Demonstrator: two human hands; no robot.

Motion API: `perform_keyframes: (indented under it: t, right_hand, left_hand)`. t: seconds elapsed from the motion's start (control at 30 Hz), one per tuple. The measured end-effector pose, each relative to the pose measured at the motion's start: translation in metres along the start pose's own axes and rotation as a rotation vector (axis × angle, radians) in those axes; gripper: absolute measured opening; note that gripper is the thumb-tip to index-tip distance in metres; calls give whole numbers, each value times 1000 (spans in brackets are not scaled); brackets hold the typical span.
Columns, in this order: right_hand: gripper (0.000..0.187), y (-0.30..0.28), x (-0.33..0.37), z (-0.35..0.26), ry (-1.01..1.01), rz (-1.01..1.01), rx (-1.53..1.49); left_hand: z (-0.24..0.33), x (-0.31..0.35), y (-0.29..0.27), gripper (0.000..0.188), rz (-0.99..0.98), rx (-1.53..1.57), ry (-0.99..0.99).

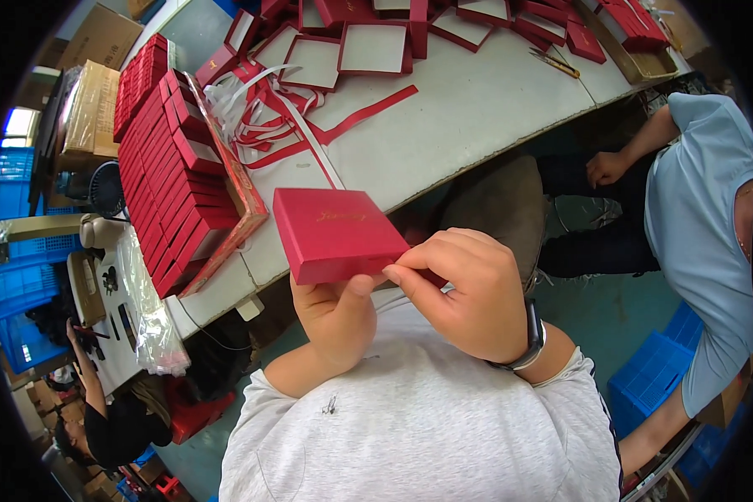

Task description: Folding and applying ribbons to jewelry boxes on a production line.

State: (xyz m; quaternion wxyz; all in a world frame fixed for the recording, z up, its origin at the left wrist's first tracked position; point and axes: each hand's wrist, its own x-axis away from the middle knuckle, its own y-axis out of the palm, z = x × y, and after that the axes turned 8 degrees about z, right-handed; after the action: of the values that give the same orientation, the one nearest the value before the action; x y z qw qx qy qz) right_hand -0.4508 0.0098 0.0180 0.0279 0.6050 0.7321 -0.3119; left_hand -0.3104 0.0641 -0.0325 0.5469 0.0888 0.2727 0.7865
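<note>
Both hands were busy with the same thing: one closed red box, held up in the air by the desk's near edge. The left hand supported it from below with the thumb up against the front side. The right hand had thumb and fingertips pinched together at the box's near right corner; couldn't tell if they gripped the corner itself or something thin there.

Handling-wise, I'd guess light and fairly stiff, probably wrapped cardboard. Didn't look very slippery, but the corners would likely dent and the top could scuff. I'd hold it by the side walls or from underneath, and go easy on the lid.

Counts, working outward: one box in the hands, one watch on the right wrist. On the desk past the near edge sat one tangle of red and white ribbons, too knotted to count strips. Toward the left edge, one tray packed with red boxes, dozens I'd say, no exact number possible. Along the far edge, around nine open box parts showed white insides, though overlaps made that fuzzy. One pair of snips lay to their right, and one carton with more red pieces stood at the right end.
</note>
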Motion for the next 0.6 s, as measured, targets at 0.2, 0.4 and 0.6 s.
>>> perform_keyframes:
  t: [0.2,0.4,0.6]
  right_hand:
    - [12,-1,1,2,17,-12,31]
    - [16,-13,-2,15,123,-50,77]
    - [28,-19,-8,36,139,-45,-197]
  left_hand:
    - [3,1,-7,48,51,-278,67]
    - [14,-8,3,44,177,-173,445]
    - [26,-16,-7,40,142,-150,339]
